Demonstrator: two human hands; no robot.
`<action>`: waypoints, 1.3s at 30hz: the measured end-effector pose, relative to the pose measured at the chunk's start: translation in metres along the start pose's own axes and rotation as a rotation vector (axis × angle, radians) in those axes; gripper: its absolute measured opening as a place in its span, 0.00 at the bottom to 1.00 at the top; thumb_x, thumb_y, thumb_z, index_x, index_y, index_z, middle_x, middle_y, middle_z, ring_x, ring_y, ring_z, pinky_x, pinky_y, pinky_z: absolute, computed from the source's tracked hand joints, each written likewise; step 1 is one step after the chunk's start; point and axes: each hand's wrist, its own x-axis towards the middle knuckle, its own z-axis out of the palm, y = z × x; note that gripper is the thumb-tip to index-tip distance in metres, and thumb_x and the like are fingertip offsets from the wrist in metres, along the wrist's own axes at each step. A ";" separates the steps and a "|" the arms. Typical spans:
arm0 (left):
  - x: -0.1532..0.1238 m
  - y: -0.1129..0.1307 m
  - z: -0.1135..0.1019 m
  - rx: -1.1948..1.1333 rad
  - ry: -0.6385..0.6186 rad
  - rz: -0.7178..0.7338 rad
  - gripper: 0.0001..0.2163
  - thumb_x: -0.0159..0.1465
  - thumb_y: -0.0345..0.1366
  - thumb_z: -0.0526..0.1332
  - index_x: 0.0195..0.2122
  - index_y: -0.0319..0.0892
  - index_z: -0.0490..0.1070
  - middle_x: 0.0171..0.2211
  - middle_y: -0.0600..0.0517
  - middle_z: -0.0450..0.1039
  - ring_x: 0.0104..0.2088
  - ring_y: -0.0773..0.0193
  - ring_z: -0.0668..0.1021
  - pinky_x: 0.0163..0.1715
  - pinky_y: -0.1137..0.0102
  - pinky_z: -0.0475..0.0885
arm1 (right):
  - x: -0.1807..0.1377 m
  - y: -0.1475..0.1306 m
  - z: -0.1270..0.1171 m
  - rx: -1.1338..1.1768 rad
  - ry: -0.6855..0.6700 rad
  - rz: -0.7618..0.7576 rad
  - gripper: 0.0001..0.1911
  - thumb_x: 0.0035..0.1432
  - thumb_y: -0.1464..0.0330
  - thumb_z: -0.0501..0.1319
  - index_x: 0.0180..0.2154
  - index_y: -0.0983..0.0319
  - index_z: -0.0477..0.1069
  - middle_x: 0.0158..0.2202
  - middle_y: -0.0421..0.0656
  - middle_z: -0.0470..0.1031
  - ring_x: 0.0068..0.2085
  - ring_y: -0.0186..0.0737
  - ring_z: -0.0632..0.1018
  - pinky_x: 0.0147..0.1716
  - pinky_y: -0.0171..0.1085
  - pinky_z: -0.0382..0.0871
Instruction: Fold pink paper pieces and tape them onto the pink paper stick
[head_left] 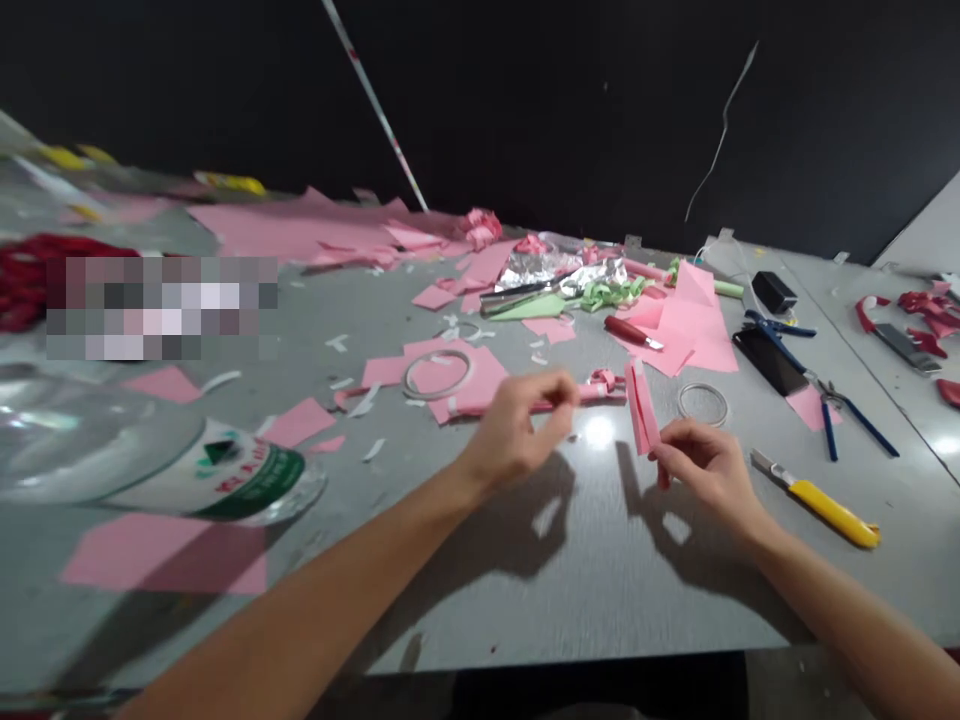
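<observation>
My left hand hovers above the grey table with fingers curled and thumb meeting fingertips; whatever it pinches is too small to make out. Just behind it lies a pink rolled paper stick with a small pink curl at one end. My right hand pinches a folded pink paper piece by its lower edge and holds it upright. The two hands are a short distance apart.
A yellow utility knife lies right of my right hand. Blue-handled pliers, a tape ring, another tape ring, a red-handled cutter, foil, pink paper scraps and a clear plastic sheet cover the table.
</observation>
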 end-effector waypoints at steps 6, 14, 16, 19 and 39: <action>-0.013 0.001 0.015 -0.508 -1.208 -0.116 0.10 0.67 0.33 0.62 0.40 0.42 0.84 0.27 0.51 0.82 0.27 0.62 0.82 0.30 0.71 0.78 | 0.009 0.019 -0.006 0.086 0.047 -0.065 0.16 0.65 0.55 0.70 0.35 0.62 0.81 0.22 0.40 0.76 0.23 0.36 0.77 0.26 0.35 0.71; -0.005 -0.017 0.030 -0.527 -0.131 -0.449 0.11 0.66 0.43 0.69 0.41 0.40 0.81 0.31 0.50 0.79 0.30 0.63 0.78 0.34 0.69 0.73 | 0.007 0.024 0.002 0.122 -0.105 -0.077 0.17 0.65 0.54 0.69 0.35 0.62 0.82 0.26 0.41 0.76 0.24 0.36 0.76 0.27 0.35 0.70; -0.006 -0.019 0.031 -0.623 -0.012 -0.447 0.12 0.65 0.44 0.71 0.36 0.40 0.77 0.27 0.54 0.74 0.28 0.65 0.74 0.31 0.70 0.71 | 0.005 0.024 0.004 0.119 -0.131 -0.062 0.15 0.66 0.56 0.69 0.35 0.62 0.82 0.27 0.41 0.76 0.25 0.35 0.76 0.27 0.34 0.69; -0.009 -0.017 0.033 -0.701 0.025 -0.405 0.13 0.65 0.45 0.72 0.34 0.41 0.73 0.27 0.55 0.72 0.28 0.65 0.74 0.32 0.70 0.71 | 0.003 0.024 0.005 0.102 -0.153 -0.051 0.13 0.66 0.59 0.68 0.36 0.62 0.82 0.27 0.41 0.77 0.25 0.35 0.76 0.28 0.34 0.68; -0.010 0.014 0.037 -0.541 -0.147 -0.445 0.16 0.65 0.45 0.69 0.26 0.40 0.75 0.25 0.54 0.72 0.28 0.65 0.71 0.33 0.69 0.66 | 0.004 0.014 -0.004 0.037 -0.184 -0.014 0.11 0.65 0.60 0.67 0.37 0.61 0.82 0.32 0.43 0.80 0.28 0.37 0.78 0.31 0.37 0.72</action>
